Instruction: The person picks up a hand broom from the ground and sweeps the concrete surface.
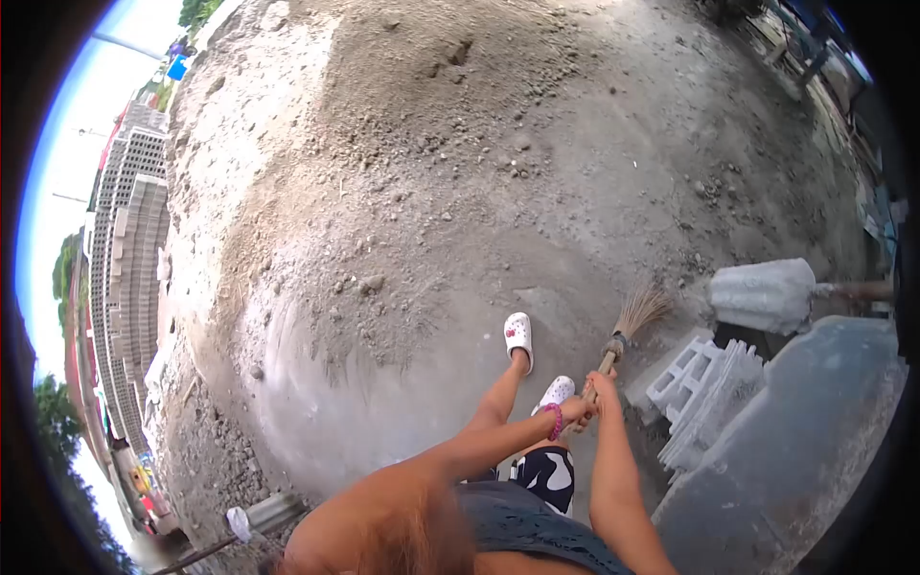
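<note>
Both left hand and right hand are closed on the broom; its bristles point ahead and right (right hand is nearer them).

One head camera, looking steeply down from above the person's own body, ground spreading ahead, very wide round view.
</note>
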Motion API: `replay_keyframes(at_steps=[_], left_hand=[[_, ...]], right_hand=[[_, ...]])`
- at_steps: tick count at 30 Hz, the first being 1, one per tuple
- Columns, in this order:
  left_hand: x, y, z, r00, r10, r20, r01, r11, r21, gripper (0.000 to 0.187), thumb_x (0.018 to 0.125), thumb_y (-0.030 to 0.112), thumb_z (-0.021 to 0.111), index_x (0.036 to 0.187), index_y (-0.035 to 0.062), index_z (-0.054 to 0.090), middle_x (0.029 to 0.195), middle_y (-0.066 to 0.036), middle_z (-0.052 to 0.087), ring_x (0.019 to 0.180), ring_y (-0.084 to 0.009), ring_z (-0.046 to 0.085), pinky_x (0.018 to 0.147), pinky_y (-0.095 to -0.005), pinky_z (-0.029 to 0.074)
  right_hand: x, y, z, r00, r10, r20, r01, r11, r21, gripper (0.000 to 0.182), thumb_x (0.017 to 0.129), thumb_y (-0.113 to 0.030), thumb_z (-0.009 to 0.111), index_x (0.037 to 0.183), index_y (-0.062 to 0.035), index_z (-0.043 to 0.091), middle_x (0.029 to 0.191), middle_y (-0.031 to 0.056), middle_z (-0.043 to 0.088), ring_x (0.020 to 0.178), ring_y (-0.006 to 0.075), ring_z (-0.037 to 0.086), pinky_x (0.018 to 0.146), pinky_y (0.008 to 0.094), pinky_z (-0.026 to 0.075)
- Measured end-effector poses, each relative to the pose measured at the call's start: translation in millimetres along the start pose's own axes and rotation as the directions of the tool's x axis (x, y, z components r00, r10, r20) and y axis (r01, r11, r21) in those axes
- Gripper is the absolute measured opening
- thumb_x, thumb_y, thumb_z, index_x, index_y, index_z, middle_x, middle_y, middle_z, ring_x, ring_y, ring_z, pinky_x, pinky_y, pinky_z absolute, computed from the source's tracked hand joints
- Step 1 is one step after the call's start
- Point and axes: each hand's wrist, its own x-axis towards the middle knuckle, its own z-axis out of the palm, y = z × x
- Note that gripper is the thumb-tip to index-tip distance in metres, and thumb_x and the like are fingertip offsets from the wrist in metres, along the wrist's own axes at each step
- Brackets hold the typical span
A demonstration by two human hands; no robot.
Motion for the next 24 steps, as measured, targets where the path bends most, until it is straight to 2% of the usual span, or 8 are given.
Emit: replay_keyframes(at_steps=[4, 6, 9, 13, 15, 19, 21, 24], left_hand=[[-57.8, 29.3, -21.9, 0.941, 0.178, -0.288, -0.211, 0.974, -0.088, 0.006, 0.066, 0.007, 0.048, 0.068, 0.0077, 0.042, 0.050, 0.000, 0.037, 0.035, -0.0089, 0.034, 0.030, -0.0239, 0.029], [-111.2, 62.1, 5.5, 0.895, 0.247, -0.371, -0.304, 0.947, -0.103, 0.005, 0.066, 0.007, 0.047, 0.069, 0.0069, 0.043, 0.050, 0.000, 0.038, 0.035, -0.0096, 0.035, 0.030, -0.0246, 0.029], [-99.0, 65.3, 27.0, 0.783, 0.387, -0.486, -0.471, 0.880, -0.058, 0.005, 0.067, 0.008, 0.046, 0.070, 0.0055, 0.043, 0.050, -0.002, 0.040, 0.035, -0.0111, 0.037, 0.030, -0.0261, 0.029], [-85.0, 69.5, 30.4, 0.916, 0.308, -0.257, -0.307, 0.951, 0.042, 0.008, 0.066, 0.010, 0.048, 0.069, 0.0041, 0.043, 0.049, -0.003, 0.040, 0.036, -0.0127, 0.039, 0.030, -0.0267, 0.029], [-80.0, 81.4, 27.2, 0.974, 0.211, -0.077, -0.198, 0.969, 0.149, 0.008, 0.066, 0.011, 0.048, 0.068, 0.0049, 0.043, 0.049, -0.003, 0.041, 0.037, -0.0127, 0.039, 0.031, -0.0264, 0.030], [-47.8, 112.4, 21.3, 0.991, 0.029, 0.129, -0.070, 0.942, 0.328, 0.010, 0.066, 0.013, 0.050, 0.065, 0.0064, 0.043, 0.051, -0.002, 0.041, 0.037, -0.0127, 0.040, 0.032, -0.0259, 0.031], [-34.4, 117.3, 14.1, 0.991, -0.010, 0.134, -0.039, 0.933, 0.356, 0.011, 0.066, 0.014, 0.051, 0.063, 0.0072, 0.043, 0.051, -0.002, 0.042, 0.038, -0.0128, 0.040, 0.032, -0.0256, 0.031], [-20.7, 116.4, 6.7, 0.999, 0.002, 0.040, -0.016, 0.938, 0.346, 0.013, 0.067, 0.016, 0.052, 0.061, 0.0084, 0.042, 0.052, -0.002, 0.042, 0.038, -0.0128, 0.040, 0.033, -0.0252, 0.032]], right_hand=[[-15.8, -7.8, 82.5, 0.962, 0.069, 0.264, -0.012, 0.978, -0.210, 0.065, 0.064, 0.002, 0.045, 0.117, -0.0184, 0.012, 0.053, 0.0052, 0.040, 0.037, 0.0126, 0.040, 0.031, 0.0268, 0.035], [-29.2, -22.8, 110.2, 0.921, 0.053, 0.385, 0.042, 0.971, -0.235, 0.066, 0.066, 0.001, 0.046, 0.120, -0.0168, 0.014, 0.054, 0.0052, 0.041, 0.038, 0.0124, 0.040, 0.032, 0.0265, 0.035], [-56.8, -56.3, 118.1, 0.836, 0.050, 0.546, 0.196, 0.903, -0.383, 0.071, 0.066, 0.000, 0.046, 0.124, -0.0192, 0.009, 0.055, 0.0049, 0.042, 0.039, 0.0113, 0.041, 0.032, 0.0254, 0.035], [-64.7, -74.1, 90.9, 0.929, -0.095, 0.357, 0.189, 0.952, -0.239, 0.071, 0.067, 0.000, 0.044, 0.124, -0.0195, 0.007, 0.053, 0.0042, 0.041, 0.038, 0.0113, 0.039, 0.032, 0.0255, 0.034], [-67.4, -81.6, 68.5, 0.979, -0.129, 0.161, 0.140, 0.988, -0.060, 0.060, 0.066, 0.000, 0.043, 0.118, -0.0173, 0.017, 0.051, 0.0036, 0.039, 0.037, 0.0120, 0.038, 0.031, 0.0260, 0.034], [5.7, -64.5, 2.9, 0.980, -0.081, -0.180, 0.133, 0.946, 0.297, 0.018, 0.062, -0.001, 0.044, 0.074, -0.0086, 0.033, 0.048, 0.0037, 0.036, 0.035, 0.0150, 0.037, 0.031, 0.0270, 0.034], [41.5, -56.3, -19.2, 0.974, 0.069, -0.215, 0.017, 0.927, 0.375, 0.073, 0.063, 0.000, 0.046, 0.119, -0.0242, 0.007, 0.055, 0.0046, 0.038, 0.039, 0.0131, 0.039, 0.035, 0.0273, 0.037], [104.9, -34.4, -17.5, 0.994, 0.055, -0.098, -0.040, 0.988, 0.150, 0.073, 0.061, 0.002, 0.046, 0.121, -0.0141, 0.008, 0.059, 0.0080, 0.043, 0.041, 0.0155, 0.043, 0.035, 0.0280, 0.039]])
